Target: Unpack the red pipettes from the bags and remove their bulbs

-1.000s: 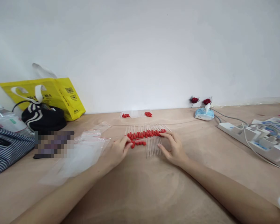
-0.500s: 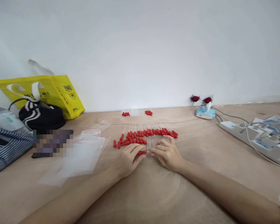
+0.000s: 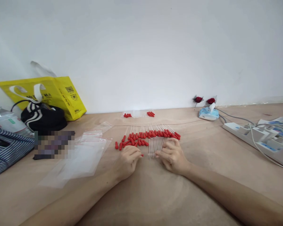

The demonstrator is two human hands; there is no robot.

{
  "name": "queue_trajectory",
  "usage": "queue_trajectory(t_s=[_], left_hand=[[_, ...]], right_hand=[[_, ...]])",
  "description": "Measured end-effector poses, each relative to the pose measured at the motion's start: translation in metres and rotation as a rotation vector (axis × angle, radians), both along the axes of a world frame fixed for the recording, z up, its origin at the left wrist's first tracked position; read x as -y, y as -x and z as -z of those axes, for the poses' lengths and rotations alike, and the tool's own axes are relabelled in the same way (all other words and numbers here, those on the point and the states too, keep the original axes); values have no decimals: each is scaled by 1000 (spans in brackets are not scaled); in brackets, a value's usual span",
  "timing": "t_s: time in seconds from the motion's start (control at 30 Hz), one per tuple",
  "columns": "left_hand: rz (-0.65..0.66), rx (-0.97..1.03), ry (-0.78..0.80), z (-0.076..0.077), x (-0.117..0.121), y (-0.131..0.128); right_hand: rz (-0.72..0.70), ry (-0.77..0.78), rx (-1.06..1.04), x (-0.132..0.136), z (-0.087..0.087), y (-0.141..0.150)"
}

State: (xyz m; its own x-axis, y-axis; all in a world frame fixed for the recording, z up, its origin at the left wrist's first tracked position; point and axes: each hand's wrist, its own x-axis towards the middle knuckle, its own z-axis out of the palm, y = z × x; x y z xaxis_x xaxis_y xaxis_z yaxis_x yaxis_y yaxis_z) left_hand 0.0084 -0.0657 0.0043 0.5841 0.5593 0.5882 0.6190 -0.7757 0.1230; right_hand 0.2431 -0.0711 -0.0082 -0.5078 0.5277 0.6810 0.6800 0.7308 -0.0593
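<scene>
My left hand (image 3: pixel 129 159) is closed in a pinch around a red rubber bulb (image 3: pixel 142 155), of which only the end shows past the fingertips. Facing it, my right hand (image 3: pixel 174 156) pinches a thin glass dropper tube (image 3: pixel 151 154) held crosswise, its tip a short gap from the bulb. Below and behind that tube lie bare glass tubes (image 3: pixel 156 143) side by side, partly covered by my right hand. Beyond them runs a row of droppers (image 3: pixel 153 133) with red bulbs on their near ends. Several loose red bulbs (image 3: pixel 132 142) lie just past my left hand.
Clear zip bags (image 3: pixel 85 160) lie on the left, near a yellow bag (image 3: pixel 72 100) and a black pouch (image 3: pixel 43 116). Bagged red-bulbed droppers (image 3: pixel 151 114) rest by the wall. At right are a tissue pack (image 3: pixel 208 114) and a power strip (image 3: pixel 261 141) with cables.
The bulb and the glass tube, close together before, are now slightly apart. My left hand has shifted left and covers more of the bulb; my right hand has moved slightly right.
</scene>
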Motion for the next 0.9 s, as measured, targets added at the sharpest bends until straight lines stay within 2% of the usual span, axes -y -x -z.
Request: queue_trajectory(t_s=[0.1,0.17,0.23,0.33,0.43,0.53,0.6,0.73,0.8,0.9], left_hand=[[-42,57,1,-1,0,10],[-37,97,-14,-2,-1,12],[-93,155,-17,-5,-4,14],[-343,233,51,-14,-15,27],[-608,221,255,-24,-29,52],[-751,152,447,-28,-38,75],[-777,116,538,-27,-40,82],[-741,117,656,-26,-38,81],[-749,109,645,-29,-37,79],[-796,33,531,-37,-37,73]], right_hand=[[95,38,-35,-3,3,-13],[109,78,-45,-7,6,-18],[106,121,-100,-10,8,-17],[98,178,-242,-15,11,-13],[91,212,-284,-18,11,-7],[123,241,-287,-20,9,-3],[182,264,-303,-21,9,-4],[309,266,-266,-26,12,-14],[346,261,-218,-28,14,-19],[370,263,-189,-29,17,-24]])
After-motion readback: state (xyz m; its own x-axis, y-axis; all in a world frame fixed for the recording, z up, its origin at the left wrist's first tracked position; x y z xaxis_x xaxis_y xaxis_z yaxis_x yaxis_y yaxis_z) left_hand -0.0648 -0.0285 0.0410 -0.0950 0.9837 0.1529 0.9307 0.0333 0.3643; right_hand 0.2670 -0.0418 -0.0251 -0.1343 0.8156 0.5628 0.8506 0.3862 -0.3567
